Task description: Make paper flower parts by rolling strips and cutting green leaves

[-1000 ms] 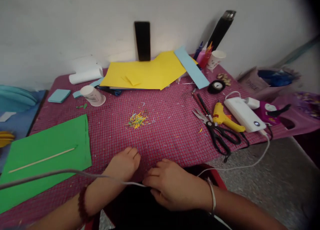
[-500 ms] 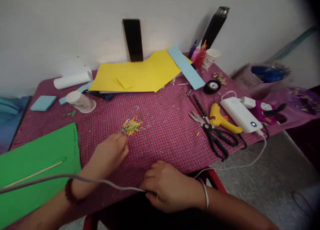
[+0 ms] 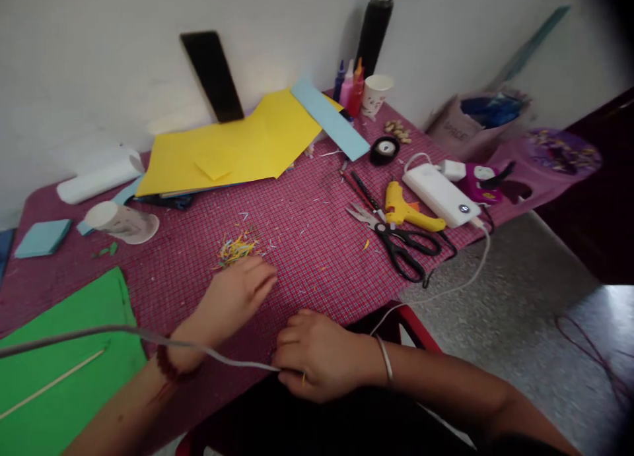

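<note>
My left hand [image 3: 242, 290] is over the checked tablecloth, right beside a small pile of yellow, white and green paper shreds [image 3: 238, 247]. Its fingers are bent and held together; whatever lies under or between them is hidden. My right hand [image 3: 317, 354] is at the table's front edge with its fingers curled inward, its palm out of sight. A thin yellow shred [image 3: 304, 379] shows by its thumb. A grey cable [image 3: 218, 357] hangs across my left forearm and passes behind the right hand.
Green sheets [image 3: 54, 370] with a thin stick lie at left, near a paper cup [image 3: 122, 222]. Yellow sheets [image 3: 198, 156] and a phone [image 3: 212, 76] are at the back. Scissors [image 3: 396, 235], a yellow glue gun [image 3: 409, 210] and a white power bank [image 3: 440, 193] sit at right.
The view has swung to the right, so the table's things appear further left. My left hand has moved rightward past the shred pile. My right hand stays curled at the table edge.
</note>
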The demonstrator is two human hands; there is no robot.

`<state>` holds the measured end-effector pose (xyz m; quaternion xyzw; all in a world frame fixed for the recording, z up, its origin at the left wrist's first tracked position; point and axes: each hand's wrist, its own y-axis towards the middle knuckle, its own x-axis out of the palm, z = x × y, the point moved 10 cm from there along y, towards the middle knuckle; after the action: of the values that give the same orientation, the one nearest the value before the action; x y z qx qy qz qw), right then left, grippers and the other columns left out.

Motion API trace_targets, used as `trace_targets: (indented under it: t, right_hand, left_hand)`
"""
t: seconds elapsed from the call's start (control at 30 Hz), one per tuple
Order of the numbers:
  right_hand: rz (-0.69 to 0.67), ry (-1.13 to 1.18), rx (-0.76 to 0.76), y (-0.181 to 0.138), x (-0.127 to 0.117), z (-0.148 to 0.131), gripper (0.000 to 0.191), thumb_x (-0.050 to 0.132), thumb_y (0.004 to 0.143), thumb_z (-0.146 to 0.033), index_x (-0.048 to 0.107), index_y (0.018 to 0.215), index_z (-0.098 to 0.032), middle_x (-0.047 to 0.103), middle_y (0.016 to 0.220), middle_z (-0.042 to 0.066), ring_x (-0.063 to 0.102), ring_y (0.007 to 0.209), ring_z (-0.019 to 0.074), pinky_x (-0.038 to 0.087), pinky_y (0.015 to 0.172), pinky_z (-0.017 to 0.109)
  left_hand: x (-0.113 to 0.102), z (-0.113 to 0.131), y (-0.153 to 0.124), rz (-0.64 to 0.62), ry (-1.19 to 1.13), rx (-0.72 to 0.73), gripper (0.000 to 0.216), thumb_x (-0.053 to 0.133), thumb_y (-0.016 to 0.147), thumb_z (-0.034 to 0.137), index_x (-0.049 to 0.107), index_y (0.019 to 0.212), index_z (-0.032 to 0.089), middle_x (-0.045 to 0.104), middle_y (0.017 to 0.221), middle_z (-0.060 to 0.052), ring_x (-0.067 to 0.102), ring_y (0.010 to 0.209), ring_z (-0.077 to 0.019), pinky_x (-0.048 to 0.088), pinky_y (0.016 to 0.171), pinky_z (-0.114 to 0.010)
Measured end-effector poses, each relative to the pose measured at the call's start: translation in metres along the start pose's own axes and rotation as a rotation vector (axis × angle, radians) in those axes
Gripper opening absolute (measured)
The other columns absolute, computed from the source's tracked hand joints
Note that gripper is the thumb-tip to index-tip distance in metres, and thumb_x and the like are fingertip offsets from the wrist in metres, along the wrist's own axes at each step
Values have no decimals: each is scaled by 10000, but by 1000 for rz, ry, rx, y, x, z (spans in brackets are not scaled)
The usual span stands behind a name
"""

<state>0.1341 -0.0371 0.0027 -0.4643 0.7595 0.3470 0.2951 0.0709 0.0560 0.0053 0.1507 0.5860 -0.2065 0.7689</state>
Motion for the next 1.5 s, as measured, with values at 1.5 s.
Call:
trace_targets:
  t: [1.5]
  right_hand:
    - [395,175,322,-77,-78,66,180,447,906,-232,562,780,-175,580,703,19,512,699,152,409,696,306]
  left_hand:
    - [12,39,72,-119,91,-2,143,484,825,160,565,708,173,600,754,-27,559,704,-155,414,642,-274]
